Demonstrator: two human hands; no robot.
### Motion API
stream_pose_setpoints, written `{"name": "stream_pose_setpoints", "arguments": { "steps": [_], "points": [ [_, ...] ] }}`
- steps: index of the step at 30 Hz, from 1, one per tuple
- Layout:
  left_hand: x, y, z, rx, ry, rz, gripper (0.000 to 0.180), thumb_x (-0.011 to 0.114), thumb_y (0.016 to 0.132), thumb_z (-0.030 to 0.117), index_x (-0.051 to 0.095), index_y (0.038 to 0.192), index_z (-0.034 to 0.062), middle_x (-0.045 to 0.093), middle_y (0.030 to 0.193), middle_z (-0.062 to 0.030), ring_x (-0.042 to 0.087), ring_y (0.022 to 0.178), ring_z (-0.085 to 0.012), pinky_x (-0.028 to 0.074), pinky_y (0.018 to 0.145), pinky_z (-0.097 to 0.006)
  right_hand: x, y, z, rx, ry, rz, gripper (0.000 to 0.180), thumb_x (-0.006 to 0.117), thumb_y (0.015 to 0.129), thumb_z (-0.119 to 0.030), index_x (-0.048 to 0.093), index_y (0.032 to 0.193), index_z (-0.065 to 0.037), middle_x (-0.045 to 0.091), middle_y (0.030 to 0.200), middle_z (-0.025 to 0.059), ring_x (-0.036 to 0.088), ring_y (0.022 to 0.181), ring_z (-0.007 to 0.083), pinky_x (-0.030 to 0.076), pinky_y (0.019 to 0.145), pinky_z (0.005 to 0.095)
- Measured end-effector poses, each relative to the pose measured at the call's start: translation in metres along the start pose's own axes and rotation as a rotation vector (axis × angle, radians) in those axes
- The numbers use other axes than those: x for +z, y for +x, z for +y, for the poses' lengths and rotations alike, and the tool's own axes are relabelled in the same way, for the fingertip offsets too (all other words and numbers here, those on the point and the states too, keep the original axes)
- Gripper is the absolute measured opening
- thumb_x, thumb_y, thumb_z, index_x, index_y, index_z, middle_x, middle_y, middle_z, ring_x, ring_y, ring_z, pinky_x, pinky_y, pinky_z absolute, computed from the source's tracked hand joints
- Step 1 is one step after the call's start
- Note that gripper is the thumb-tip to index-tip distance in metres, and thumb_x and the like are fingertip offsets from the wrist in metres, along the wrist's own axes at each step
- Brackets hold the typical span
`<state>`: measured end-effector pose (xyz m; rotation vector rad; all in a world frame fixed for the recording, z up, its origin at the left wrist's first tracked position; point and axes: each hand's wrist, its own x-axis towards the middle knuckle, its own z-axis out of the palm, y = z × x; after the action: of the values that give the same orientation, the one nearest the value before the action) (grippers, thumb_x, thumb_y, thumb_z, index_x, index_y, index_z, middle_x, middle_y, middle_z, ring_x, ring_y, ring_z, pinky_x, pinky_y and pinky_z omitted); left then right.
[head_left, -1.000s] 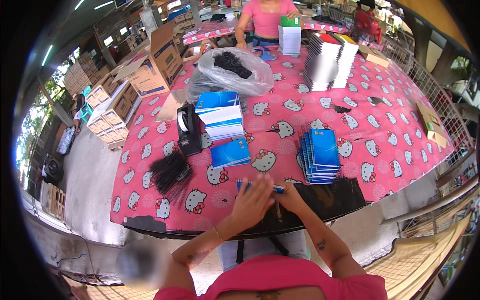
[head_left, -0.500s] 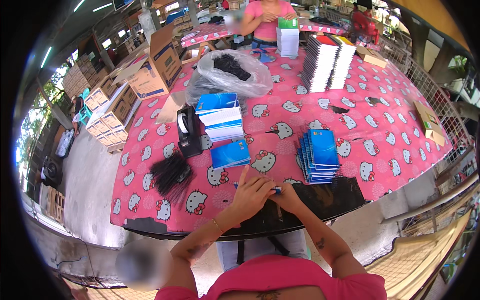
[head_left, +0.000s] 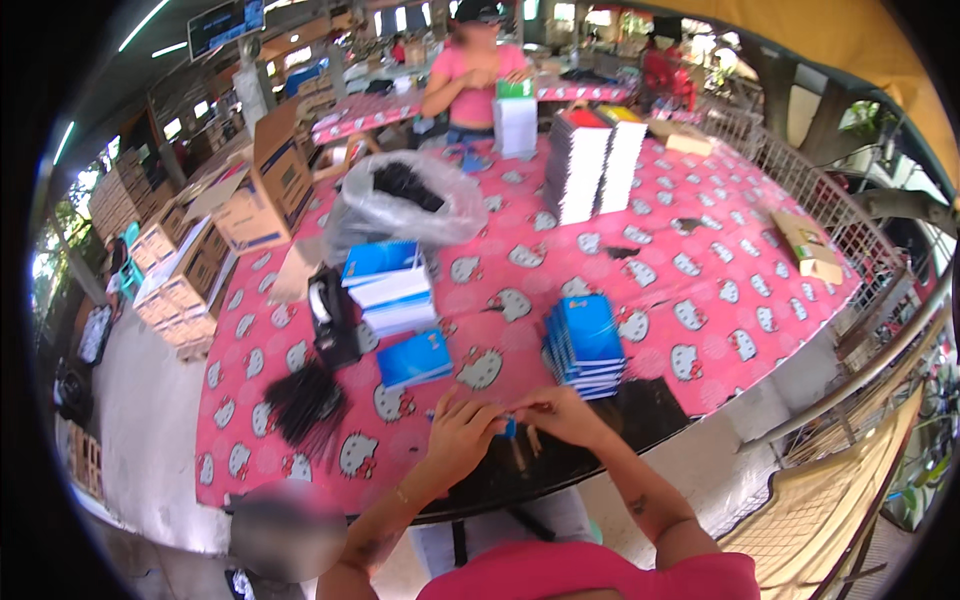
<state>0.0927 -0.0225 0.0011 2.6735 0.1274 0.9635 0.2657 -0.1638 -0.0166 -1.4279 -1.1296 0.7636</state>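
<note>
We are seeing the half-curled left hand [head_left: 463, 438] gripping a blue notebook [head_left: 509, 428]. Beside it, the right hand [head_left: 560, 413] is hovering, fingers bent, hold unclear.

Bright daylight, fisheye curvature, black corners

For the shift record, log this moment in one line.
Left hand: on blue notebook, mostly hidden | right hand: fingers beside it | nearby: blue notebook stack, black coils
</note>
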Motion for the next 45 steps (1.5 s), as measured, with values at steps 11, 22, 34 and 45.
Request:
{"name": "stream_pose_setpoints", "arguments": {
  "steps": [11, 22, 34, 45],
  "points": [
    [-0.011, 0.001, 0.002, 0.024, 0.016, -0.062, 0.025, 0.075, 0.083, 0.022, 0.067, 0.102, 0.0073, 0.063, 0.087, -0.0078, 0.061, 0.085, -0.0285, 0.045, 0.077, -0.042, 0.007, 0.007, -0.012, -0.225, -0.326, 0.045, 0.016, 0.075, 0.084, -0.009, 0.065, 0.091, 0.001, 0.064, 0.077, 0.0097, 0.068, 0.073, 0.0191, 0.055, 0.069, 0.0315],
    [-0.030, 0.019, 0.007, 0.096, -0.179, -0.026, 0.026, 0.069, 0.081, 0.003, 0.067, 0.107, 0.0085, 0.064, 0.108, -0.0102, 0.062, 0.097, -0.0307, 0.049, 0.081, -0.045, 0.033, -0.013, -0.025, -0.124, -0.039, -0.027, 0.025, 0.069, 0.092, -0.016, 0.065, 0.114, -0.003, 0.066, 0.091, 0.0222, 0.067, 0.084, 0.0349, 0.051, 0.075, 0.0374],
    [-0.013, -0.038, -0.124, -0.100, 0.387, -0.037, 0.035, 0.067, 0.082, 0.004, 0.064, 0.117, 0.0033, 0.066, 0.117, -0.0177, 0.063, 0.110, -0.0369, 0.052, 0.092, -0.045, -0.059, -0.007, -0.041, -0.169, -1.254, 0.554, 0.063, 0.071, 0.083, -0.019, 0.051, 0.142, -0.006, 0.050, 0.145, 0.0149, 0.046, 0.135, 0.0348, 0.038, 0.108, 0.0546],
    [-0.039, -0.008, -0.072, -0.038, 0.359, 0.024, 0.046, 0.062, 0.071, -0.003, 0.060, 0.117, -0.0004, 0.063, 0.109, -0.0140, 0.059, 0.097, -0.0322, 0.047, 0.086, -0.045, -0.012, 0.001, -0.051, -0.441, -0.686, 0.313, 0.071, 0.079, 0.083, -0.032, 0.049, 0.141, -0.005, 0.052, 0.140, 0.0179, 0.047, 0.134, 0.0347, 0.037, 0.109, 0.0492]
  ]
}}
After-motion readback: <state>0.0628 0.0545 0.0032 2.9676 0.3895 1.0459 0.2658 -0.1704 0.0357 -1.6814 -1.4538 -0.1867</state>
